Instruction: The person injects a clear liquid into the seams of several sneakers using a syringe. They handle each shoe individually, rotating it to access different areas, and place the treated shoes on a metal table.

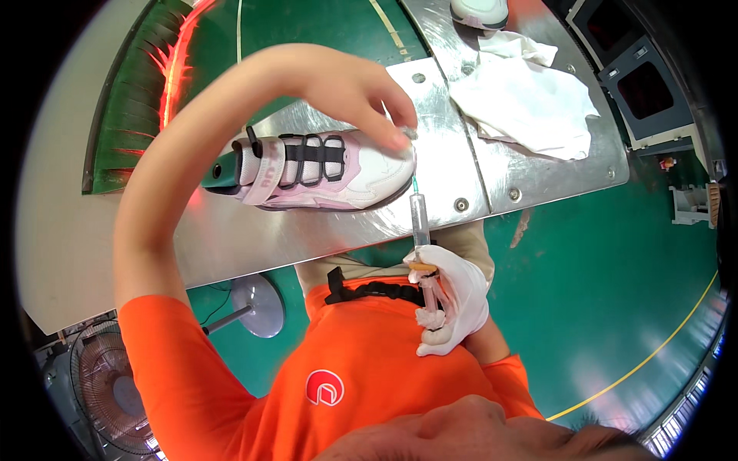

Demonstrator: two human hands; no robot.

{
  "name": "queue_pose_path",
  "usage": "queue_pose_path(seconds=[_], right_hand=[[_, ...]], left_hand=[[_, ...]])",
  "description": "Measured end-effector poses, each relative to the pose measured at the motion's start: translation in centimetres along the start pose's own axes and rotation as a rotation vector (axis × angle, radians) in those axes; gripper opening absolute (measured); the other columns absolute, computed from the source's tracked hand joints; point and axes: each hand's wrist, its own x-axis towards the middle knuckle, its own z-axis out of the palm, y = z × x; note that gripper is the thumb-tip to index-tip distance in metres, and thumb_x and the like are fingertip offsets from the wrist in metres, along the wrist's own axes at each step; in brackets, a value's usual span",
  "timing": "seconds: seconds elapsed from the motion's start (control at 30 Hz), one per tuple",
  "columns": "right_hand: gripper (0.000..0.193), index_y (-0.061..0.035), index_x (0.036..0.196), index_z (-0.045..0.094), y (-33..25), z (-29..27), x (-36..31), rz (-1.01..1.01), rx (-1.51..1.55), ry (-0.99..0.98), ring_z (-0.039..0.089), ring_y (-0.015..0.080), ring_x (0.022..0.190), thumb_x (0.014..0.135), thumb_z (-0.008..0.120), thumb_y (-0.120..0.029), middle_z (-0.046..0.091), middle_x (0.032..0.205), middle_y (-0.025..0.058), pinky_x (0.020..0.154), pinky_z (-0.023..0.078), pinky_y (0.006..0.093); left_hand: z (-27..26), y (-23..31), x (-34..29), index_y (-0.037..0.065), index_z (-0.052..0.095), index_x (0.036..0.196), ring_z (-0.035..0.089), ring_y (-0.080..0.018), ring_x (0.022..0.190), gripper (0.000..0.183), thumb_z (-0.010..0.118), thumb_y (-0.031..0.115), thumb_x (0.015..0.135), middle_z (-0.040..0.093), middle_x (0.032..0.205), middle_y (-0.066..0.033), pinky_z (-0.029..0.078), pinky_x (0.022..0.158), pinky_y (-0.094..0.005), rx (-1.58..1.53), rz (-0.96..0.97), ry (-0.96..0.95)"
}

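A sneaker (361, 180) in white, pink and black lies on its sole on the metal table, toe to the right. At its toe tip, my bare left hand (357, 92) reaches over with fingers curled together. A small greyish bit (410, 134) shows by the fingertips; what it is I cannot make out. My right hand (463, 288), in a white glove, grips a clear syringe (420, 215) with an orange-yellow flange. The syringe's thin green-based needle points up at the shoe's toe edge; whether it touches is too small to tell.
The metal table (446, 173) has bolts and a seam. A crumpled white cloth (534, 104) lies on it at the right, and another shoe (480, 11) stands at the far edge. At the left is a slotted green opening (138, 100) with red glow. A fan (111, 384) stands below left.
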Motion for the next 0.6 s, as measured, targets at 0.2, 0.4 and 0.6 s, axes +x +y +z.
queue_pose_path(seconds=[0.2, 0.4, 0.6], right_hand=[[0.101, 0.0053, 0.134, 0.046, -1.6, -0.6, 0.0, 0.383, 0.47, 0.135, 0.057, 0.0215, 0.083, 0.046, 0.086, -0.025, 0.062, 0.112, 0.0173, 0.077, 0.048, 0.0279], [0.031, 0.0048, 0.118, 0.054, -9.7, -2.4, 4.7, 0.178, 0.425, 0.136, 0.065, 0.0329, 0.081, 0.094, 0.052, -0.015, 0.063, 0.097, 0.0254, 0.066, 0.055, 0.04], [0.035, 0.0059, 0.119, 0.053, -13.5, -3.2, 12.2, 0.009, 0.18, -0.084, 0.064, 0.0318, 0.077, 0.094, 0.054, -0.018, 0.062, 0.096, 0.0256, 0.064, 0.054, 0.0387]], left_hand=[[1.9, -1.0, 2.3, 0.004, 0.064, 0.12, 0.061, -0.0205, 0.101, 0.057, 0.077, 0.043, 0.082, 0.068, 0.113, -0.0089, 0.048, 0.088, -0.0309, -0.184, 0.121, -0.192], [1.9, 0.8, -6.7, 0.0, 0.065, 0.11, 0.059, -0.0174, 0.095, 0.049, 0.08, 0.031, 0.076, 0.064, 0.105, -0.0069, 0.047, 0.086, -0.0304, -0.244, 0.221, 0.35], [6.3, -1.0, -14.0, -0.003, 0.063, 0.113, 0.059, -0.0132, 0.101, 0.048, 0.083, 0.02, 0.075, 0.061, 0.11, -0.005, 0.047, 0.091, -0.0272, -0.594, 0.541, 0.914]])
